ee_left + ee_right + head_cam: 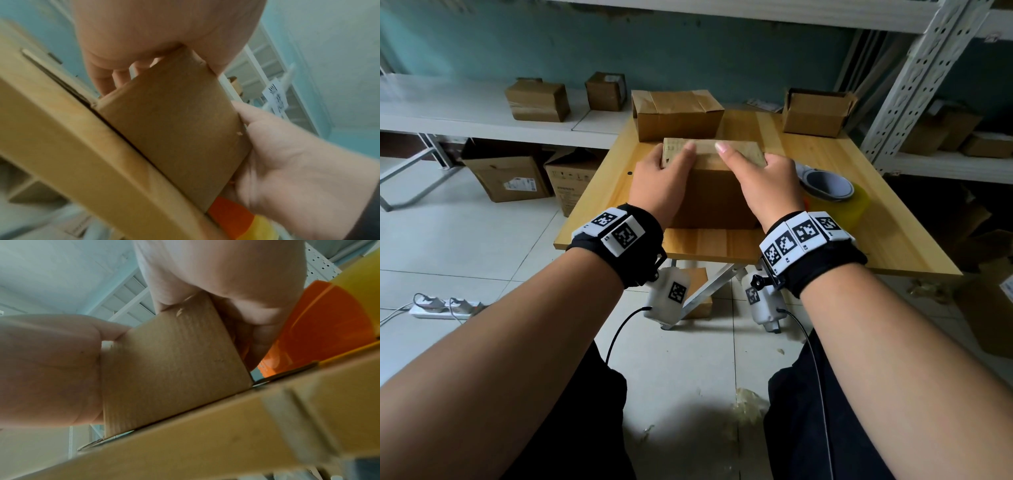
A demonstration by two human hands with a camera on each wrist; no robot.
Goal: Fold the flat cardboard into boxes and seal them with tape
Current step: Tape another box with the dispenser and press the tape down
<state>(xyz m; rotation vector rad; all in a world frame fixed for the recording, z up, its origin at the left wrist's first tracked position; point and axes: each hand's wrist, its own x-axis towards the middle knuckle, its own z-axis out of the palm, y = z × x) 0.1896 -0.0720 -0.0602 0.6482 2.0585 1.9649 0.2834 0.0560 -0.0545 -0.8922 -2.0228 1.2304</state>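
A small brown cardboard box (714, 202) stands in the middle of the wooden table (722, 245). My left hand (671, 168) grips its left side with the thumb laid over the pale top flap. On the other side, my right hand (756, 174) holds it the same way, thumb on top and fingers round the right edge. The left wrist view shows the box (174, 129) between my left hand (164, 40) and my right hand (287, 154). The right wrist view shows the box (170, 361) under my right hand (226, 272). A yellow tape roll (842, 205) lies just right of the box.
A taped box (678, 114) sits right behind the held one, and an open box (815, 113) stands at the table's back right. Shelves with boxes run along the left wall (537, 99); a metal rack (914, 85) stands to the right. Cartons (506, 178) and a power strip (445, 308) lie on the floor.
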